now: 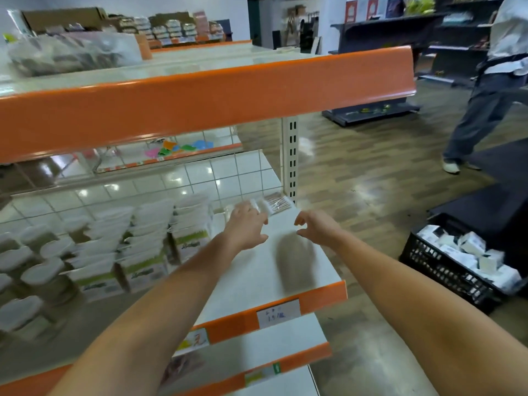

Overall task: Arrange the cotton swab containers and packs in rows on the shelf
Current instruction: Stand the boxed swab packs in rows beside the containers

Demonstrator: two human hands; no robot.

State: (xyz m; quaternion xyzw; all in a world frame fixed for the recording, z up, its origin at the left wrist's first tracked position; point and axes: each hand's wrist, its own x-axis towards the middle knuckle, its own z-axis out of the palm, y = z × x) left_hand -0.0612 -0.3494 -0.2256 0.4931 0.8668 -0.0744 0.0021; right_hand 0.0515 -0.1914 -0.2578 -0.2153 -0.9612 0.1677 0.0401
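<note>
We judge the shelf (274, 270) half stocked: boxes (145, 270) rowed left, right bare, left hand (248, 224) touching swab packs (271, 202), right hand (314, 227) loosely curled, empty.

1. Stacked containers (43, 270) and boxed packs (148, 244) left of the left hand (248, 227) were motion-blurred; labels unreadable.
2. Left fingertips hid part of the clear pack (275, 203) beyond them; contact unclear.
3. Person (491, 81) far right of the right hand (315, 228) was cut off by the frame edge.
</note>
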